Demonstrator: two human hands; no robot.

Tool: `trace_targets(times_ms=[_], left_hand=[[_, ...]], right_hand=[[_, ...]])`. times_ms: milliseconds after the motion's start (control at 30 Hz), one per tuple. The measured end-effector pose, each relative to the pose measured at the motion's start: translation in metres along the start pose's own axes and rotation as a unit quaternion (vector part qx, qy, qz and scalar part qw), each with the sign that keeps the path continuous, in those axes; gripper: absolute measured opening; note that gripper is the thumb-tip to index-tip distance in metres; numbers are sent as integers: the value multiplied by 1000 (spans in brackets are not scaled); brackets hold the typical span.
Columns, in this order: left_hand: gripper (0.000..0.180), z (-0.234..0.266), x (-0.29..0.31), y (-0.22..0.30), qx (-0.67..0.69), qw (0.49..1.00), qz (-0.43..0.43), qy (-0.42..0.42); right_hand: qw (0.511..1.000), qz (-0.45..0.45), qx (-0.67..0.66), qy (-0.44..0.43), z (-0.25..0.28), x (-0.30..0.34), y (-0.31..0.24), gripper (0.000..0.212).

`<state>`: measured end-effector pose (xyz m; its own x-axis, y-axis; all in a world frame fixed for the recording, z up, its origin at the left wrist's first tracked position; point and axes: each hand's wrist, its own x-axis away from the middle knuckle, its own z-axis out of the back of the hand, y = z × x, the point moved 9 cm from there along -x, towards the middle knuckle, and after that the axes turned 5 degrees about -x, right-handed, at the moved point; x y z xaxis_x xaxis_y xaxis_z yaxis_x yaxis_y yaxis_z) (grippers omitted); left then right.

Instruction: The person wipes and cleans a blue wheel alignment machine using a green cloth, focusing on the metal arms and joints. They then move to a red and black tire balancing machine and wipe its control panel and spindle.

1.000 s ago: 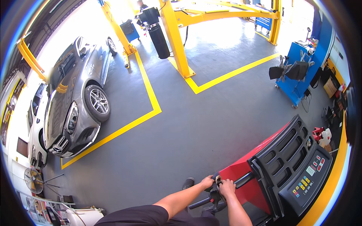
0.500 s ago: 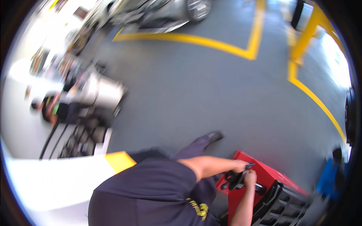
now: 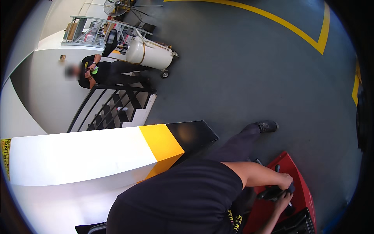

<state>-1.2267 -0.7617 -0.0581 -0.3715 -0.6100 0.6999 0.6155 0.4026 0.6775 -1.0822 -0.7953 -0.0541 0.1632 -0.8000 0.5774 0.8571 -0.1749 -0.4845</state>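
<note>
A red cart (image 3: 269, 213) stands at the lower right, with a black tray (image 3: 298, 225) on its near part. Over it, my left hand (image 3: 286, 181) is closed on a dark object whose kind I cannot make out. My right hand (image 3: 283, 201) is just below, its fingers bent against the same dark object. Beside both hands lie black tools (image 3: 270, 192) with rounded handles, partly covered by my hands and arm. My left forearm crosses above the cart's left edge.
Left of me runs a white wall (image 3: 85, 156) with a yellow-and-black end. Beyond it are a black-railed staircase (image 3: 113, 107), a person (image 3: 97, 72) holding something small, a white wheeled tank (image 3: 150, 52) and a fan (image 3: 117, 7). Yellow lines (image 3: 272, 17) mark the grey floor.
The view has swung left: the wall, stairs and person now show larger, while the car and yellow post are out of sight. Both hands stay together over the red cart, further right in view.
</note>
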Motion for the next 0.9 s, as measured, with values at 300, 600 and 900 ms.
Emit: trace_targets(times_ms=[300,600,900], left_hand=[[48,-15,0,-9,-31,998,33,33],[62,8,16,4,-34,997,67,37],[47,4,1,-7,15,997,67,46]], right_hand=[[990,-29,-124,-68,-30,-44,58,39],[991,-39,-101,-72,-3,-12,-3,41],[999,-11,-50,16,1,11,-15,37]])
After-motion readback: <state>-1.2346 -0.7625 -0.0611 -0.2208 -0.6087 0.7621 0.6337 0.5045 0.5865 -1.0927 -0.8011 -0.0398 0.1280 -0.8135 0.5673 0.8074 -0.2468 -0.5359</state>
